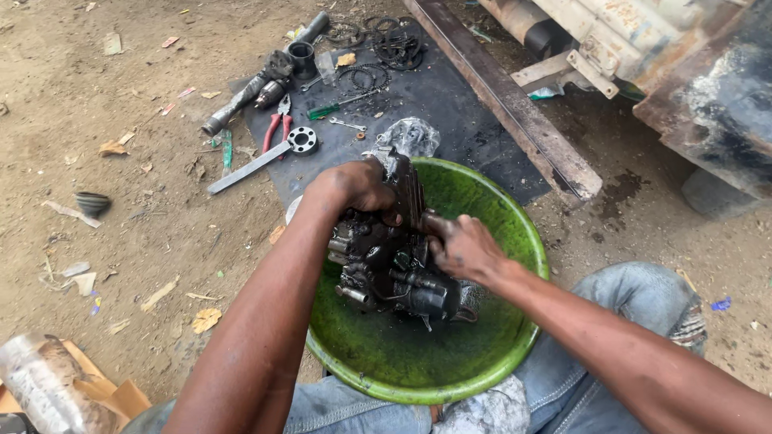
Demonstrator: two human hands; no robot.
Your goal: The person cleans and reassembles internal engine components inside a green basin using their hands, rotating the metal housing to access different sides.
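A greasy black metal pump-like engine part [394, 273] rests inside a green plastic basin [482, 354] between my knees. My left hand [354, 185] grips the top of the part at its far side. My right hand [460, 245] presses against the part's right upper side, fingers curled on a dark projecting piece. Both hands are smeared with oil. The part's underside is hidden by the basin.
A black mat [450, 112] beyond the basin carries red-handled pliers [277, 128], a green screwdriver [334, 107], a wrench [261, 158], rings and a shaft [245, 96]. A rusty steel beam [515, 104] and a vehicle body [691, 72] lie at right. Dirt ground is littered with scraps.
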